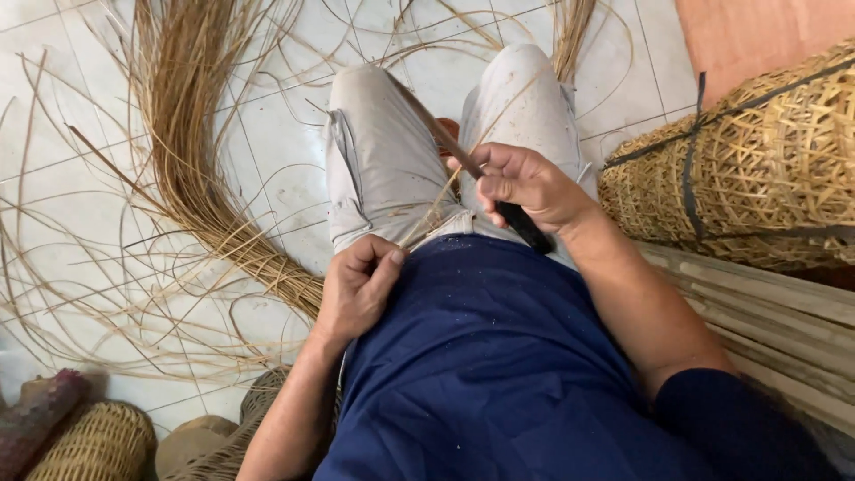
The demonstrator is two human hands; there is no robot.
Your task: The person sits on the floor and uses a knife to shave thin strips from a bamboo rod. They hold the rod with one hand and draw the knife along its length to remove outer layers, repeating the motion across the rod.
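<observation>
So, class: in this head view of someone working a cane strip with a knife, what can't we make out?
- Knife blade: head view, hidden inside the right hand.
- Cane strip near end: buried in the left hand.
- Woven roll: cut off by the right edge.

I read this as a basket-weaving workshop: loose cane strips [191, 134] sprawl across the white tiled floor [80, 178], woven baskets [757, 151] stacked alongside.

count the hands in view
2: the left hand pinches a thin cane strip at the lap; the right hand holds a dark-handled knife over the right thigh.
</observation>
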